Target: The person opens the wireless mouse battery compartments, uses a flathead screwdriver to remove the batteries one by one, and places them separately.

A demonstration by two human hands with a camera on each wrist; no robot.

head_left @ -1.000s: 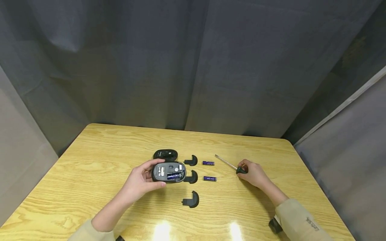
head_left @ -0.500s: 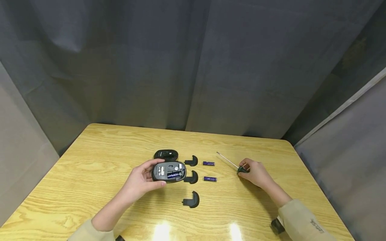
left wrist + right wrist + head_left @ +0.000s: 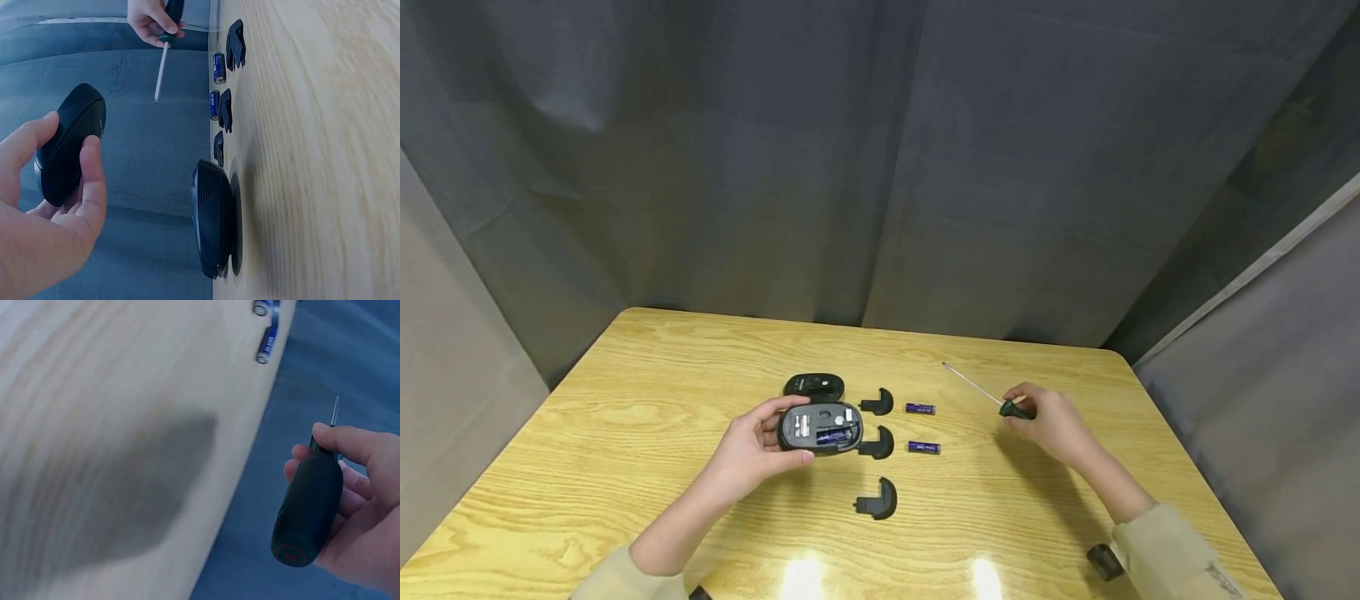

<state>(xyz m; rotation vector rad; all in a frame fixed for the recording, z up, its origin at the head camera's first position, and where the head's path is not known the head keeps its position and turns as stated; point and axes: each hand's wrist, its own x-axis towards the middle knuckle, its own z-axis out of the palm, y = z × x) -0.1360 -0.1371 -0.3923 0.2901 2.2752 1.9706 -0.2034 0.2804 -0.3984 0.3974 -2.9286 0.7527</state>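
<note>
My left hand (image 3: pixel 741 454) grips a black computer mouse (image 3: pixel 802 417) by its sides, underside up. Its battery bay shows a purple battery (image 3: pixel 833 437) inside. In the left wrist view this mouse (image 3: pixel 74 140) hangs in the air. My right hand (image 3: pixel 1054 423) holds a screwdriver (image 3: pixel 1015 410) by its dark green handle, raised off the table, its thin shaft slanting to the far left. The right wrist view shows the screwdriver handle (image 3: pixel 309 503) with the thumb along its neck. Behind the held mouse, a second mouse (image 3: pixel 801 383) lies underside up on the table.
Three black battery covers lie in a column: far (image 3: pixel 886 402), middle (image 3: pixel 885 442) and near (image 3: pixel 887 500). Right of them lie two purple batteries, one farther (image 3: pixel 921 408), one nearer (image 3: pixel 923 447). The wooden table (image 3: pixel 625 400) ends at grey curtains (image 3: pixel 760 167).
My right hand has lifted the screwdriver off the table and moved it slightly right and away. The left hand and the mouse in it have hardly moved.
</note>
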